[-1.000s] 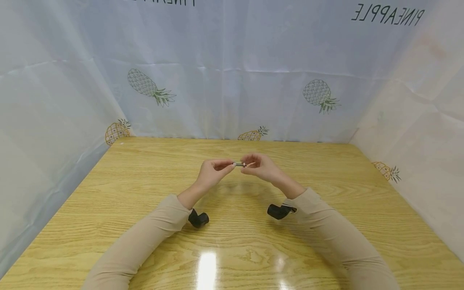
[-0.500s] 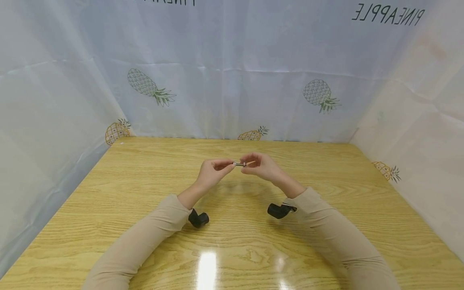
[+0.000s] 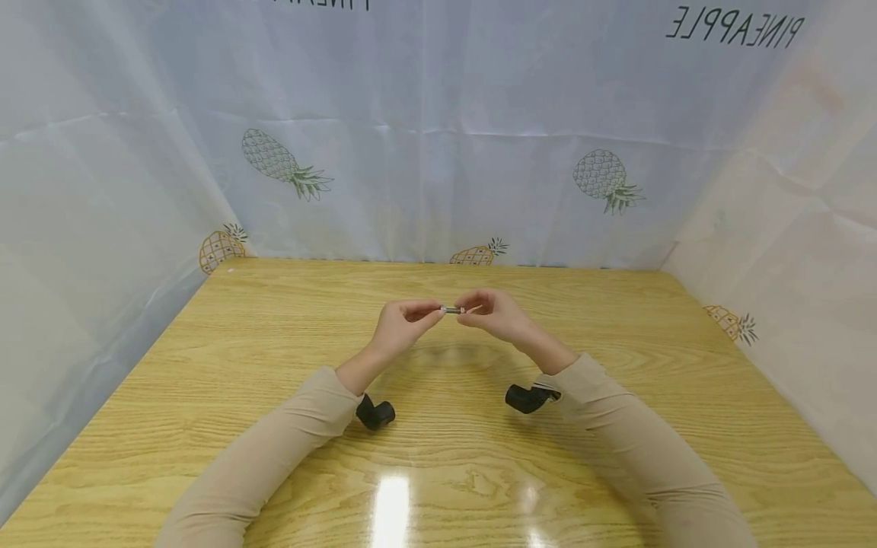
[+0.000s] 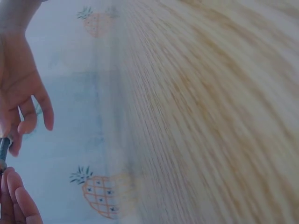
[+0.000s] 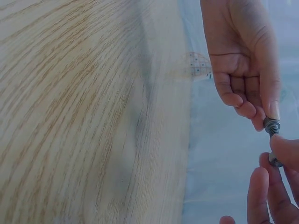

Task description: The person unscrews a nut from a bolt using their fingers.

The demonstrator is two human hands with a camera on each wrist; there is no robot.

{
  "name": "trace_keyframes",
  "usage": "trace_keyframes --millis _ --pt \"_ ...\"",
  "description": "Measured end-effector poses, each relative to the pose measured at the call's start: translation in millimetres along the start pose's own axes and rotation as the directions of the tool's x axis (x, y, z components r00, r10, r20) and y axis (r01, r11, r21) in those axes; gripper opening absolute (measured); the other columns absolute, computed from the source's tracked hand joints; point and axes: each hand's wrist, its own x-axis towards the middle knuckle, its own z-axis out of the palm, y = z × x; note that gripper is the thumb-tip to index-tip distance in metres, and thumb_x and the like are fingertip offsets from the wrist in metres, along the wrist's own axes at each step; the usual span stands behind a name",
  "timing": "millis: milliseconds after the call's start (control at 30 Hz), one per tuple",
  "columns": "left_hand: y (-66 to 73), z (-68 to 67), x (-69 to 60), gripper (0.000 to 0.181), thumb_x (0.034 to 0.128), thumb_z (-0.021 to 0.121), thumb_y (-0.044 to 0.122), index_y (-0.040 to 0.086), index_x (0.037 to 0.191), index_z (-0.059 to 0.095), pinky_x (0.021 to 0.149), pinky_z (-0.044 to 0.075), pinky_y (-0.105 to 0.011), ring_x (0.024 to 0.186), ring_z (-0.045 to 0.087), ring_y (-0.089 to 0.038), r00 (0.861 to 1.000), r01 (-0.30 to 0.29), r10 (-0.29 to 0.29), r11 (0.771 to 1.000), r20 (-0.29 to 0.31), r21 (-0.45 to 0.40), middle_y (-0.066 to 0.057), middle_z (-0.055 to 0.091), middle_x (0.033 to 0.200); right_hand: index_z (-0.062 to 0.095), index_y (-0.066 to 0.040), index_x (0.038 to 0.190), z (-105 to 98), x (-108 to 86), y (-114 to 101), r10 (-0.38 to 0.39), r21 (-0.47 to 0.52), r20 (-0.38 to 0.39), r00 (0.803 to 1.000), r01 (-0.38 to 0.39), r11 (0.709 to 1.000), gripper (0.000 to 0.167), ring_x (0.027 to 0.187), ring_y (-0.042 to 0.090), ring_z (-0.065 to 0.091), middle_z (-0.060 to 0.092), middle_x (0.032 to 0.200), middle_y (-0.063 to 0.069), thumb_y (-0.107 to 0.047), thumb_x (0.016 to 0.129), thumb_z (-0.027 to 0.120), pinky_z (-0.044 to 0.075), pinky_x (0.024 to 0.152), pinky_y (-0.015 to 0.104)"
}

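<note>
A small metal bolt (image 3: 452, 310) is held level above the table, between both hands. My left hand (image 3: 403, 327) pinches its left end between thumb and fingertips. The threaded shank (image 4: 4, 148) shows in the left wrist view. At the bolt's other end sits a nut (image 5: 274, 160), with the thumb and index finger of my right hand (image 3: 499, 316) around it. The right hand's other fingers are bent loosely apart from the bolt. In the right wrist view the right thumb covers part of the shank.
The wood-grain table (image 3: 438, 441) lies beneath both hands. White curtains (image 3: 425, 190) with pineapple prints enclose its back and sides. A black wrist-camera mount (image 3: 375, 413) hangs under the left cuff, and another black mount (image 3: 526, 399) under the right.
The right thumb and fingertips shift slightly around the nut. My left hand and the bolt stay in nearly the same place.
</note>
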Motion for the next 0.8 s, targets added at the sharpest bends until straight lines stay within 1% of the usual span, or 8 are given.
trace_keyframes --millis 67,167,333,400,500,600,700,800 --pt "0.5 0.2 -0.3 0.033 0.0895 0.064 0.021 0.002 0.117 0.065 0.088 0.054 -0.033 0.106 0.064 -0.026 1.000 0.005 -0.005 1.000 -0.001 -0.002 -0.015 0.066 0.118 0.056 -0.004 0.122 0.1 0.0 0.7 -0.007 0.004 -0.007 1.000 0.008 1.000 0.035 0.110 0.029 0.058 0.057 0.125 0.016 -0.018 0.090 0.063 0.047 0.097 0.049" --pt "-0.4 0.4 0.3 0.034 0.0891 0.064 0.023 0.003 0.117 0.065 0.088 0.054 -0.033 0.106 0.064 -0.026 1.000 0.010 -0.010 1.000 -0.004 -0.004 -0.015 0.066 0.118 0.054 -0.005 0.126 -0.8 -0.2 0.8 -0.005 0.003 0.005 1.000 0.005 1.000 0.039 0.112 0.032 0.057 0.059 0.125 0.016 -0.024 0.092 0.059 0.045 0.098 0.049" --pt "-0.8 0.3 0.2 0.035 0.0889 0.065 0.023 0.002 0.117 0.065 0.088 0.053 -0.035 0.106 0.064 -0.027 1.000 0.002 -0.002 1.000 -0.004 -0.004 -0.016 0.066 0.117 0.058 0.000 0.123 -2.5 -0.4 0.5 0.004 -0.001 0.055 0.998 -0.004 1.000 0.040 0.109 0.040 0.058 0.066 0.112 0.021 -0.030 0.098 0.048 0.043 0.100 0.052" --pt "-0.4 0.4 0.2 0.035 0.0890 0.065 0.022 0.001 0.117 0.065 0.088 0.054 -0.034 0.106 0.064 -0.027 1.000 0.003 -0.003 1.000 -0.003 0.000 -0.015 0.066 0.117 0.059 0.000 0.121 -2.5 -0.7 0.3 0.008 -0.001 0.056 0.998 -0.008 1.000 0.037 0.107 0.039 0.059 0.066 0.111 0.021 -0.027 0.098 0.049 0.043 0.100 0.052" --pt "-0.1 0.2 0.2 0.034 0.0893 0.064 0.021 0.001 0.117 0.065 0.088 0.054 -0.033 0.106 0.064 -0.026 1.000 0.005 -0.005 1.000 0.000 -0.001 -0.015 0.066 0.117 0.060 -0.003 0.120 -2.0 -0.7 0.9 0.002 -0.008 0.023 1.000 -0.002 1.000 0.032 0.106 0.033 0.060 0.064 0.116 0.019 -0.022 0.094 0.057 0.044 0.099 0.052" --pt "-0.1 0.0 0.0 0.032 0.0893 0.064 0.019 0.002 0.116 0.066 0.088 0.054 -0.033 0.106 0.064 -0.026 1.000 -0.001 0.001 1.000 0.003 -0.003 -0.015 0.066 0.118 0.058 -0.004 0.121 -1.6 -1.4 1.3 -0.006 -0.009 -0.003 1.000 0.006 1.000 0.035 0.107 0.029 0.059 0.059 0.122 0.017 -0.019 0.090 0.063 0.046 0.097 0.051" --pt "-0.6 0.1 0.2 0.032 0.0893 0.064 0.019 0.002 0.116 0.066 0.088 0.054 -0.034 0.105 0.064 -0.027 1.000 -0.004 0.004 1.000 0.003 -0.004 -0.016 0.066 0.118 0.056 -0.005 0.125 -1.8 -1.6 1.1 -0.002 -0.008 -0.002 1.000 0.002 1.000 0.039 0.110 0.032 0.058 0.058 0.125 0.017 -0.023 0.091 0.062 0.045 0.097 0.050" --pt "-1.0 0.3 0.4 0.033 0.0895 0.064 0.019 0.001 0.117 0.065 0.088 0.054 -0.034 0.105 0.064 -0.027 1.000 -0.003 0.003 1.000 0.004 0.001 -0.015 0.066 0.118 0.057 -0.005 0.125 -2.6 -2.0 0.0 0.022 -0.007 0.025 0.999 -0.021 1.000 0.038 0.111 0.037 0.057 0.062 0.119 0.019 -0.029 0.096 0.054 0.044 0.099 0.051"
